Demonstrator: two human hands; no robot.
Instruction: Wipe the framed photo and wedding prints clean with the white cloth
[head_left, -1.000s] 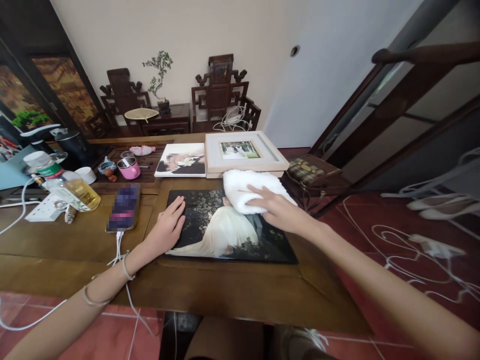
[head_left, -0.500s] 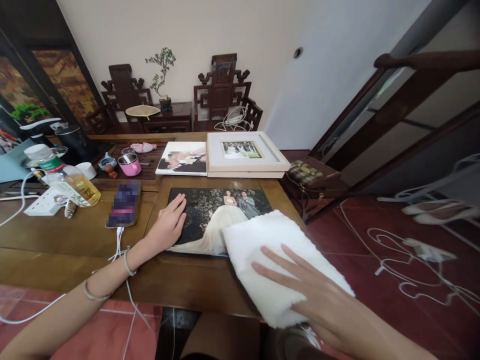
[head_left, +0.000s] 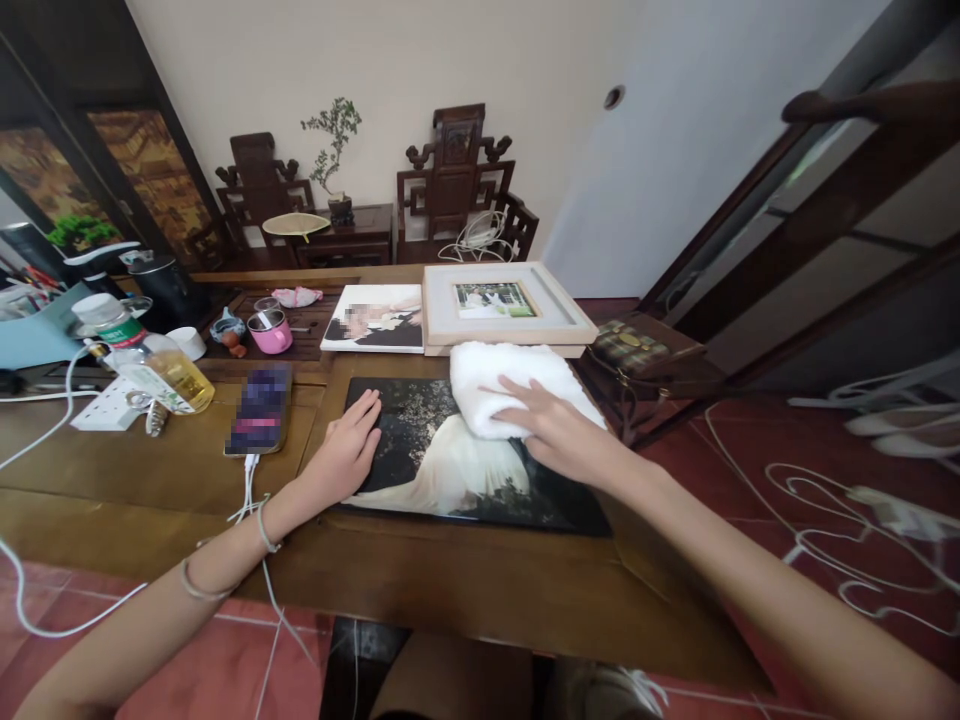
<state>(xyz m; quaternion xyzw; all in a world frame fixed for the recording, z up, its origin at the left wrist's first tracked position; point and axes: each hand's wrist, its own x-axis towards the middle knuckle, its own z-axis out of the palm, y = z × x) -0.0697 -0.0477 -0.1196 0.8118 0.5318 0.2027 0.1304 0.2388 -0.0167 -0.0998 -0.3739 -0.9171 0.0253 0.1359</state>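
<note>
A large dark wedding photo print (head_left: 457, 470) lies flat on the wooden table (head_left: 187, 470). My left hand (head_left: 349, 450) rests flat on its left edge, fingers stretched out. My right hand (head_left: 551, 425) presses a folded white towel (head_left: 502, 385) onto the print's far right corner, fingers spread over the cloth.
Behind the print lie a smaller photo canvas (head_left: 373, 318) and a pale framed picture (head_left: 502, 305). A phone (head_left: 261, 410) with a white cable, a bottle of yellow liquid (head_left: 146, 365), a power strip (head_left: 105, 410) and a pink cup (head_left: 270, 332) sit to the left. Cables trail on the red floor at right.
Half a second ago my right hand and the towel were at the print's near right corner; they have swept back up to the far right corner. My left hand has stayed in place.
</note>
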